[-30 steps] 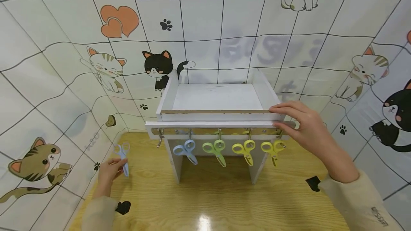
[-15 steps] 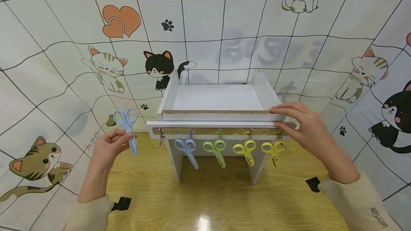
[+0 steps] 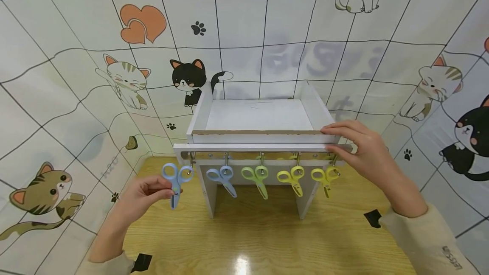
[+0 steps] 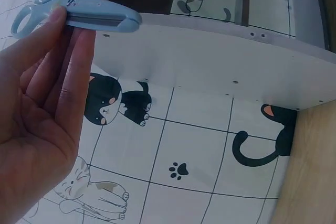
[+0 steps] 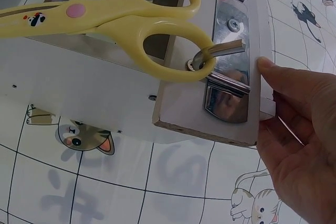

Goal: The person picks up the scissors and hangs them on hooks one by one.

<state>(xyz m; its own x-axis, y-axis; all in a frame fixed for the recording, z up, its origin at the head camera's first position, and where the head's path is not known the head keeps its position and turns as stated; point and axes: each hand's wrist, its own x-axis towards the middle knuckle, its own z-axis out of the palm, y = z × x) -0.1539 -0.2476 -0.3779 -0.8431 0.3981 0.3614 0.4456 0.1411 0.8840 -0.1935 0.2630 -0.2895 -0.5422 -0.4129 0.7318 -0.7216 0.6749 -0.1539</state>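
Note:
Between thumb and fingers, my left hand pinches light blue scissors by the blade part, handles up and tip down. In the head view their right ring overlaps the leftmost hook of the metal rail. Seen from the left wrist, the blue scissors lie across the fingertips. My right hand grips the right end of the white shelf, fingers on top and thumb at the rail board. Close by it, in the right wrist view, yellow scissors hang with one ring through a hook.
Along the rail hang blue scissors, green scissors and two yellow scissors, one at mid-right. The shelf stands on a wood-look table against a cat-print wall covering. Black patches mark the table's left and right sides.
My left hand has lifted the blue scissors from low at the left, then carried them right to the leftmost hook. The right hand keeps its hold on the shelf.

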